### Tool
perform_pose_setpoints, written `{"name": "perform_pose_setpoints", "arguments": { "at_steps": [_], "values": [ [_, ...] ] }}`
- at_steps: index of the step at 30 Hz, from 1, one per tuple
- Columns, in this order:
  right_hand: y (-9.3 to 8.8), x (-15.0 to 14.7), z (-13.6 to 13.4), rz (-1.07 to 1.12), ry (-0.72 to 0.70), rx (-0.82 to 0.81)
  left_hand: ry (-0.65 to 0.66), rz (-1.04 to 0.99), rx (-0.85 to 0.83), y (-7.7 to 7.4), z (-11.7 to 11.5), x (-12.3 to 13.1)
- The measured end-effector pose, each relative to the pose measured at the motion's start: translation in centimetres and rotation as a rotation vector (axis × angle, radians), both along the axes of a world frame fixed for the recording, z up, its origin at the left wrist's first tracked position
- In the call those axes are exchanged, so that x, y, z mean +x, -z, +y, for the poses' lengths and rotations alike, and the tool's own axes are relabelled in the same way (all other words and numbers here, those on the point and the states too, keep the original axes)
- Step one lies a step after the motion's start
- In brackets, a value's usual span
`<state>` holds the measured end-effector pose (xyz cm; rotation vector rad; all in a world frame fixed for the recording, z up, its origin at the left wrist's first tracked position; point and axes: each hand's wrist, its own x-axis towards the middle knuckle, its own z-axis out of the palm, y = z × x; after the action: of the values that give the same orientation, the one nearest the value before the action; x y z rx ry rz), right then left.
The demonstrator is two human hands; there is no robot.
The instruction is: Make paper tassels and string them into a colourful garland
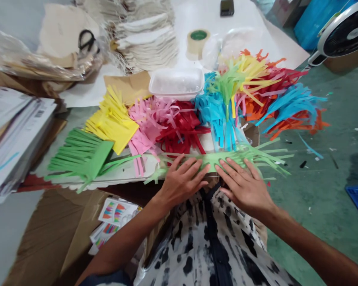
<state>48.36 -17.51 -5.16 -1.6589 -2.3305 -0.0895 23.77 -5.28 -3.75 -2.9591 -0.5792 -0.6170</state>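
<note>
Along the table's front edge lies a light green fringed tissue paper [210, 159], its cut strips fanning out at the right end. My left hand [183, 178] rests flat on it with fingers stretched. Beside it, my right hand [244, 182] presses on the same paper, palm down and fingers spread. Just behind are red fringed paper [185, 125], pink fringed paper [150, 123] and blue fringed paper [216, 115]. Farther left lie a yellow fringed bundle [113, 121] and a darker green fringed bundle [83, 153]. The paper under my palms is hidden.
A white plastic tray [176, 84], a tape roll [197, 43] and stacked white bundles [150, 39] stand behind. Black-handled scissors [87, 41] lie back left. Stacked papers [20, 135] sit at left, a fan [346, 33] at right. Printed cards [116, 214] lie in a cardboard box below.
</note>
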Motion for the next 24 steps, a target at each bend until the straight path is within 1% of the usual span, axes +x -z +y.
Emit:
{"name": "perform_pose_setpoints", "arguments": {
  "at_steps": [3, 5, 7, 9, 11, 13, 16, 19, 21, 23, 24],
  "values": [
    [-0.4, 2.8, -1.3, -0.052, 0.061, 0.086, -0.008, 0.035, -0.011, 0.3, -0.4, -0.5],
    [-0.9, 3.3, -1.7, -0.057, 0.107, 0.143, -0.01, 0.045, -0.021, 0.3, -0.5, -0.5],
    [-1.3, 2.3, -1.4, -0.032, 0.087, 0.147, -0.009, 0.046, -0.033, 0.2, -0.5, -0.3],
    [-1.2, 0.6, -0.5, 0.003, 0.034, 0.082, -0.006, 0.041, -0.055, -0.1, -0.4, -0.1],
    [-0.6, -0.9, 0.5, 0.033, 0.007, 0.014, 0.006, 0.023, -0.079, -0.4, 0.0, -0.1],
    [0.1, -1.6, 1.2, 0.046, -0.003, -0.016, 0.036, -0.007, -0.097, -0.9, 0.7, -0.8],
    [0.7, -1.1, 1.6, 0.052, -0.01, -0.023, 0.057, -0.034, -0.138, -1.9, 2.2, -3.2],
    [0.7, -0.4, 1.6, 0.059, -0.024, -0.001, -0.034, -0.082, -0.24, -3.1, 3.9, -6.1],
    [0.6, -0.2, 1.7, 0.064, -0.034, 0.03, -0.159, -0.16, -0.279, -3.8, 4.6, -7.2],
    [0.7, -0.1, 1.9, 0.07, -0.031, 0.06, -0.341, -0.278, -0.186, -4.4, 4.3, -6.9],
    [0.7, -0.2, 1.9, 0.071, -0.028, 0.069, -0.401, -0.332, -0.113, -4.5, 3.8, -6.1]
  ]
}}
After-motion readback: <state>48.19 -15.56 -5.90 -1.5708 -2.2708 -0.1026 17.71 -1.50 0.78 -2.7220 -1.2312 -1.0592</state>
